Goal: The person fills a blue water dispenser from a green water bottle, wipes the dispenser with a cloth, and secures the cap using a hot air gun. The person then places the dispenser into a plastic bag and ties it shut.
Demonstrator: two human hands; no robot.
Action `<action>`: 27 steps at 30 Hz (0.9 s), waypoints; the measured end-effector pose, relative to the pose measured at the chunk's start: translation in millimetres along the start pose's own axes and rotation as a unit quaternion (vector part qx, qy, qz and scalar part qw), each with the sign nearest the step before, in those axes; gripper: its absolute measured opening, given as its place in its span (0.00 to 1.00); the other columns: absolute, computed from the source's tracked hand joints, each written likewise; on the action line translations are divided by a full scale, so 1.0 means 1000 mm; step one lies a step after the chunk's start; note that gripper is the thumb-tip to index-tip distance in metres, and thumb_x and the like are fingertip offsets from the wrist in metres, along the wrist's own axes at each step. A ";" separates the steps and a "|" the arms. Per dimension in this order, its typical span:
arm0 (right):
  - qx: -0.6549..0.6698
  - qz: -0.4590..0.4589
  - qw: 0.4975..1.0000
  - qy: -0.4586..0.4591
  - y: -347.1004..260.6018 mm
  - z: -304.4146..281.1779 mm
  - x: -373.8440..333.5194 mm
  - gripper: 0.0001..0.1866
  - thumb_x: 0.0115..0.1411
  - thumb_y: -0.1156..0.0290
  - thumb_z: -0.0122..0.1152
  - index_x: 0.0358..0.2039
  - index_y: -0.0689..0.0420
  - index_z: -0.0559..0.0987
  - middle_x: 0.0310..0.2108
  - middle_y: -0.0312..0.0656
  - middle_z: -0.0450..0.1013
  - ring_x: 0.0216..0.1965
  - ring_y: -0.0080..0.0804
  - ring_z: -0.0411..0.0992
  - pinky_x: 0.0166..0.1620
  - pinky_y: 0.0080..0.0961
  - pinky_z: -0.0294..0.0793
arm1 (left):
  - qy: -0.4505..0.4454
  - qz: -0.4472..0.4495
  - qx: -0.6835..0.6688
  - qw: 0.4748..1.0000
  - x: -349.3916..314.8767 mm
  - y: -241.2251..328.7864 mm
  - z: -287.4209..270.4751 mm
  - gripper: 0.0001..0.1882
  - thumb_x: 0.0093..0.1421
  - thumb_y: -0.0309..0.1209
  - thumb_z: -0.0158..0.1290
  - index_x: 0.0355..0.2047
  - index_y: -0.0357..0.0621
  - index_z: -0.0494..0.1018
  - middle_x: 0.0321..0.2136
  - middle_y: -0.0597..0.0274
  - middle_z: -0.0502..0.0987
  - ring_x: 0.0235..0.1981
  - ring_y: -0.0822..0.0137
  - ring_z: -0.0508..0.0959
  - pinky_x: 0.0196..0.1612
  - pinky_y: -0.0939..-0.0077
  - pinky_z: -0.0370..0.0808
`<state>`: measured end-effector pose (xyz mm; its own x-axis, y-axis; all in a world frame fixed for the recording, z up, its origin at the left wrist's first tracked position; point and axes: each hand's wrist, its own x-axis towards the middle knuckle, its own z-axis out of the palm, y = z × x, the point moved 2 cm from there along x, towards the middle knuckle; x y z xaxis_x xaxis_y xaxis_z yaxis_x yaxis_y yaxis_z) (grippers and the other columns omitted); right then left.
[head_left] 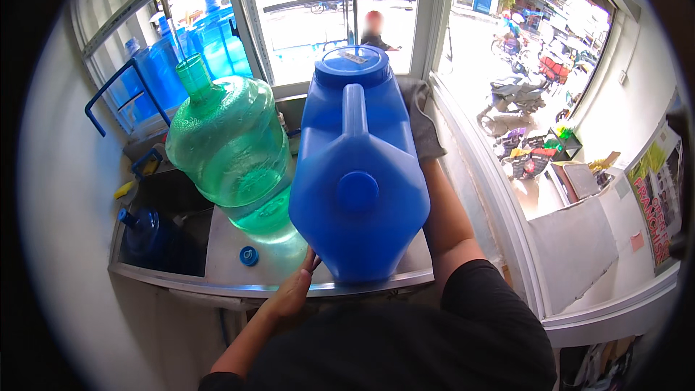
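Because the blue jerrycan (pixel 358 235) is standing by the worktop's (pixel 230 235) front edge, uneven support is possibly inviting a topple, the left grip (pixel 293 289) and hidden right grip showing no readable closure.

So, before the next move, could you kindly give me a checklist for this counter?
1. Lid seated on the blue container: ok; tightness, cannot tell.
2. Left hand at the container's lower left side: ok.
3. Right hand placed securely: cannot tell; the right forearm passes behind the container, hiding it.
4. Green bottle capped: not ok; a thin pipe comes down to its mouth.
5. Small blue cap fitted: not ok; it lies loose on the counter.
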<state>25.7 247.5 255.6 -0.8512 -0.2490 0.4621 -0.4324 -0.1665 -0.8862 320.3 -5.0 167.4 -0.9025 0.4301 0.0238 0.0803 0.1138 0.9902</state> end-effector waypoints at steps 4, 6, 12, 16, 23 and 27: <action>-0.058 -0.051 0.994 0.077 0.016 0.024 -0.118 0.38 0.59 0.62 0.61 0.66 0.62 0.58 0.60 0.56 0.65 0.58 0.48 0.67 0.62 0.34 0.64 | -0.021 0.016 -0.032 0.999 0.003 -0.005 -0.003 0.45 0.70 0.58 0.25 0.69 0.34 0.25 0.72 0.47 0.31 0.72 0.50 0.40 0.71 0.59 0.39; -0.121 -0.100 0.986 0.054 -0.006 0.028 -0.158 0.39 0.58 0.61 0.62 0.65 0.64 0.59 0.60 0.57 0.64 0.59 0.50 0.66 0.62 0.35 0.63 | -0.026 0.005 -0.037 0.999 0.003 -0.009 -0.006 0.45 0.70 0.59 0.25 0.69 0.35 0.25 0.72 0.47 0.31 0.72 0.49 0.40 0.71 0.58 0.40; -0.291 -0.176 0.938 -0.059 -0.096 0.007 -0.061 0.42 0.55 0.57 0.64 0.62 0.70 0.61 0.60 0.61 0.63 0.61 0.55 0.64 0.64 0.38 0.60 | -0.038 -0.011 -0.032 0.999 -0.002 -0.011 -0.013 0.46 0.69 0.60 0.25 0.70 0.36 0.28 0.72 0.47 0.31 0.72 0.49 0.40 0.71 0.58 0.40; -0.427 -0.055 0.903 0.003 -0.100 0.025 0.026 0.62 0.44 0.47 0.74 0.69 0.66 0.48 0.59 0.57 0.64 0.59 0.42 0.66 0.62 0.32 0.64 | -0.032 -0.023 -0.031 0.999 -0.004 -0.011 -0.010 0.46 0.68 0.61 0.24 0.70 0.36 0.29 0.72 0.47 0.32 0.72 0.50 0.40 0.71 0.59 0.40; 0.228 0.058 0.958 -0.165 -0.021 -0.020 0.101 0.39 0.49 0.60 0.70 0.59 0.63 0.67 0.46 0.48 0.75 0.40 0.34 0.78 0.47 0.27 0.79 | -0.017 -0.042 -0.032 0.998 -0.004 -0.009 -0.006 0.47 0.68 0.62 0.25 0.70 0.36 0.28 0.72 0.46 0.35 0.72 0.51 0.42 0.71 0.61 0.41; 0.346 0.152 0.926 -0.023 0.080 -0.011 0.070 0.35 0.53 0.59 0.68 0.57 0.63 0.69 0.46 0.47 0.75 0.41 0.33 0.77 0.47 0.28 0.78 | -0.023 -0.049 -0.038 0.998 -0.004 -0.003 -0.004 0.47 0.68 0.62 0.25 0.70 0.37 0.28 0.72 0.46 0.35 0.73 0.51 0.41 0.71 0.61 0.39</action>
<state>-72.0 227.6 216.4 -0.8815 -0.4227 0.2104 0.1327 -0.6494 -0.7488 322.1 -10.9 165.0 -0.8836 0.4619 -0.0776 -0.0408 0.0891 0.9952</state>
